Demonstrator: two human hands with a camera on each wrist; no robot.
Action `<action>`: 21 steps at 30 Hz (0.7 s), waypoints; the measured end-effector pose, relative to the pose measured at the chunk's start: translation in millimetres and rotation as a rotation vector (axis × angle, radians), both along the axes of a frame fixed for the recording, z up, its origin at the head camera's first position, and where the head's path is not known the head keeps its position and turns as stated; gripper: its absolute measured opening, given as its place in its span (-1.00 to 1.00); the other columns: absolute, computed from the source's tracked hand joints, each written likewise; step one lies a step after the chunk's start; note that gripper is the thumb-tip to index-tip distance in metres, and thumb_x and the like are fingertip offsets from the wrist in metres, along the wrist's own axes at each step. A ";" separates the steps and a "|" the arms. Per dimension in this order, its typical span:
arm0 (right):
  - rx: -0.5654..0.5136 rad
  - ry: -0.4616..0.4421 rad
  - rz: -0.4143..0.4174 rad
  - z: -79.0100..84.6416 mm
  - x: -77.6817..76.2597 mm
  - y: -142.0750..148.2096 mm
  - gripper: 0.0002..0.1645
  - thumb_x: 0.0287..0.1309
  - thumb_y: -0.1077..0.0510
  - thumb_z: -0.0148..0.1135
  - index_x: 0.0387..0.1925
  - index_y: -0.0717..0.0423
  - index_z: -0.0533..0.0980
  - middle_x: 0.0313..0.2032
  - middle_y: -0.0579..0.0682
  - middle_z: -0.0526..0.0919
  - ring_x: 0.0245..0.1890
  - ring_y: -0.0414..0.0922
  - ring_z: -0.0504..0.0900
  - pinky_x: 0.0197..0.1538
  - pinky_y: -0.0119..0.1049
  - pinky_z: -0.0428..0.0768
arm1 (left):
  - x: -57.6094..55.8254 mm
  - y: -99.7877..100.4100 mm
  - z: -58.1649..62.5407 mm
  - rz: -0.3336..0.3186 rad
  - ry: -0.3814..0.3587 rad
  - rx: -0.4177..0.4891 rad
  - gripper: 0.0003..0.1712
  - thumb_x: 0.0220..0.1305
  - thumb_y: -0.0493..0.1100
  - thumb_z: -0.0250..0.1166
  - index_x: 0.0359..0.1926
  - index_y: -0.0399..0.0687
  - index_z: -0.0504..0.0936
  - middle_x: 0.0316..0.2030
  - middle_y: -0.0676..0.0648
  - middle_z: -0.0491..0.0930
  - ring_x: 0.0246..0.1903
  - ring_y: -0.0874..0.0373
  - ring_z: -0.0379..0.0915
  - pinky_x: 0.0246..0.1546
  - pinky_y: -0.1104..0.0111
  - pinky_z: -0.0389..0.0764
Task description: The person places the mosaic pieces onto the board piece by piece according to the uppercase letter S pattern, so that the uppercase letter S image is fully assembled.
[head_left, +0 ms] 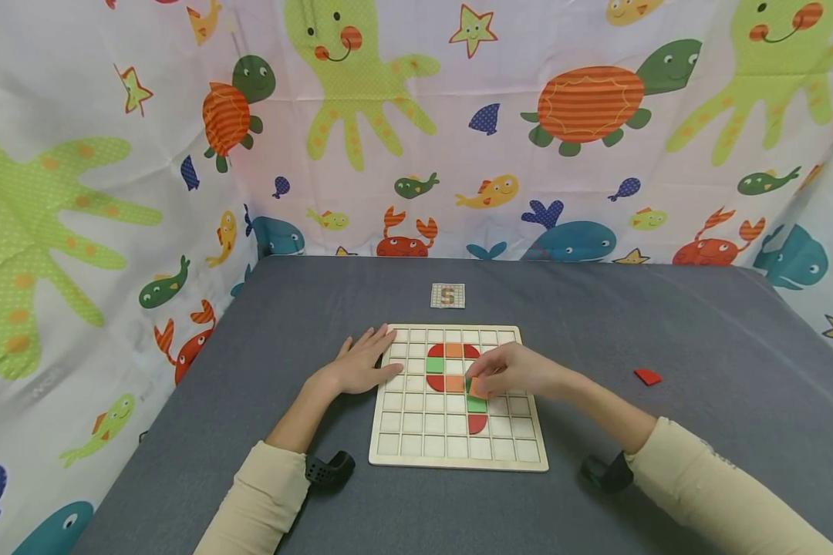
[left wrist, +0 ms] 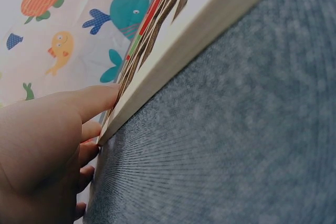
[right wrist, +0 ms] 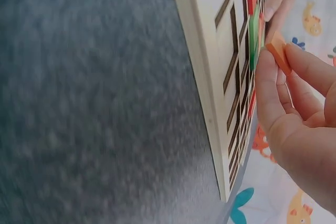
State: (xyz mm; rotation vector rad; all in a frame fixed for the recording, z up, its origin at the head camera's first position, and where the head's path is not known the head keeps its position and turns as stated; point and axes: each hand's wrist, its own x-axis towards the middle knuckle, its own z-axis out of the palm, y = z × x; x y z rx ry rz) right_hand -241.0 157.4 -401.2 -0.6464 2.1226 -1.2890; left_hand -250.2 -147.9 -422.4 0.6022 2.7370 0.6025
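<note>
My right hand (head_left: pixel 521 371) pinches an orange square tile (right wrist: pixel 278 51) between thumb and fingertips, tilted close over a wooden grid board (head_left: pixel 389 445). Red rounded pieces (head_left: pixel 477 423), orange squares (head_left: pixel 454 351) and green squares (head_left: pixel 435 365) sit in several of the board's cells, forming a curved line; my right fingers partly cover its right side. At the board's upper left edge rests my left hand (head_left: pixel 356 371), its fingers extended and its thumb over the rim. The left wrist view shows that thumb (left wrist: pixel 100 100) on the board's side.
Beyond the board lies a small card (head_left: pixel 447 296) printed with a coloured S-like figure on a grid. A loose red piece (head_left: pixel 647 377) is on the grey table (head_left: pixel 666 478) to the right. A sea-animal curtain (head_left: pixel 486 154) hangs around the table's back and left.
</note>
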 end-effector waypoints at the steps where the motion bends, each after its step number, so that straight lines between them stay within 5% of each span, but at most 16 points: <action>1: 0.008 0.013 0.009 -0.3 1.1 -1.6 -0.68 0.21 0.21 0.27 -0.04 0.31 0.58 -0.30 0.01 0.65 -0.28 -0.10 0.55 -0.15 -0.25 0.56 | -0.1 0.0 0.0 -0.001 0.001 -0.001 -0.17 0.41 0.14 0.03 0.49 -0.17 -0.03 0.47 -0.19 -0.16 0.43 -0.14 -0.34 0.30 -0.15 -0.32; 10: 0.003 0.013 0.036 1.7 10.2 -12.5 -0.70 0.21 0.23 0.26 -0.05 0.29 0.59 -0.17 0.03 0.63 -0.20 -0.09 0.55 -0.07 -0.21 0.57 | 0.4 -0.6 0.9 -0.005 -0.002 0.004 -0.18 0.41 0.13 0.03 0.49 -0.18 -0.03 0.47 -0.19 -0.16 0.43 -0.15 -0.34 0.30 -0.15 -0.32; 21: -0.008 0.015 0.049 0.2 18.2 -20.9 -0.76 0.19 0.24 0.27 -0.13 0.28 0.62 -0.36 -0.02 0.66 -0.33 -0.13 0.56 -0.14 -0.27 0.56 | -0.9 -1.0 -2.0 -0.007 0.004 0.010 -0.17 0.41 0.12 0.03 0.49 -0.19 -0.04 0.47 -0.20 -0.15 0.43 -0.15 -0.33 0.30 -0.16 -0.32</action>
